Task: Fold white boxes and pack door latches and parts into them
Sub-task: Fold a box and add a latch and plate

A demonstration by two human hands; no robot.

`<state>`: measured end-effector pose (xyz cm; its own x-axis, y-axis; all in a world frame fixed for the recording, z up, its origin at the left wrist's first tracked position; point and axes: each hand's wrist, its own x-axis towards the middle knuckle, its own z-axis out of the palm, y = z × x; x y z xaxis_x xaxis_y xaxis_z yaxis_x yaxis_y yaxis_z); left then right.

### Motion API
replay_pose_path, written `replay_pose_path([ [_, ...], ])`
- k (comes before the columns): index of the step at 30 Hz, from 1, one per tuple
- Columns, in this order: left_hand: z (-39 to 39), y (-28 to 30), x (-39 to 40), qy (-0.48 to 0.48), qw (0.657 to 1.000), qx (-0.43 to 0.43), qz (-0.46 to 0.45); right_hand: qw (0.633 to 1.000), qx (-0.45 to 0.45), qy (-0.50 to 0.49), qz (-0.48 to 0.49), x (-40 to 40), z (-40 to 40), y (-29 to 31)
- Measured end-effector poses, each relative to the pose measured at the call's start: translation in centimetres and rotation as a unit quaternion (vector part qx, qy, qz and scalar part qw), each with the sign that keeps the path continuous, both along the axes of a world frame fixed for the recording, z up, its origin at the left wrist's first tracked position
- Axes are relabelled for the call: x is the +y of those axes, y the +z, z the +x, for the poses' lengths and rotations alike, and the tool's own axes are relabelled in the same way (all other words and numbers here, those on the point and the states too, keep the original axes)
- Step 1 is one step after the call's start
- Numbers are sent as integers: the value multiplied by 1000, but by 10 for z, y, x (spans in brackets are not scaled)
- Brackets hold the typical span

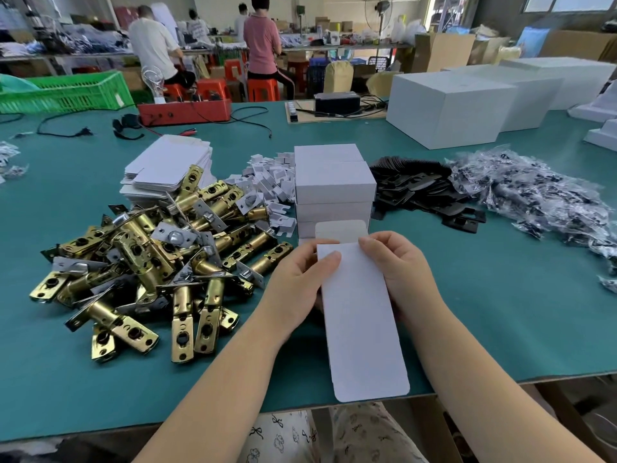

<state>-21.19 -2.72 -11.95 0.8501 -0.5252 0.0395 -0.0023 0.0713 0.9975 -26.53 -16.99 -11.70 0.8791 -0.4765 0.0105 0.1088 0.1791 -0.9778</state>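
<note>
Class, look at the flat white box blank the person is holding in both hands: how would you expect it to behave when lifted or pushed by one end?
The box blank, held between left hand and right hand, is thin card, so probably light. It juts past the table edge without drooping, suggesting some stiffness. Pushed by one end, it would likely buckle.

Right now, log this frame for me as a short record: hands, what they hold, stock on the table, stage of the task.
left hand: grips the left edge of the flat box blank, thumb on top
right hand: grips the blank's right edge
blank state: unfolded, far flap bent up
latches: loose brass pile, left of the hands
flat blanks: stack behind the latches
folded boxes: stacked just beyond the hands
black plates: pile right of the boxes
bagged parts: heap at far right
stage: folding begun, nothing packed in this blank
</note>
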Motion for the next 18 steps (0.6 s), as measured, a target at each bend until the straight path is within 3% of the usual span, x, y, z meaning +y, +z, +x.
replay_pose_path([
  [6, -1, 1, 1, 1, 1000, 4, -16, 999, 19, 21, -33, -1, -1, -2],
  [10, 0, 0, -2, 9, 1000, -3, -29, 999, -8, 29, 13, -4, 2, -2],
  [16, 1, 2, 2, -33, 991, 38, -126, 994, -25, 83, 60, -7, 2, -1],
  [18, 8, 4, -2, -30, 994, 35, -100, 995, -35, 63, 66, -6, 4, -2],
])
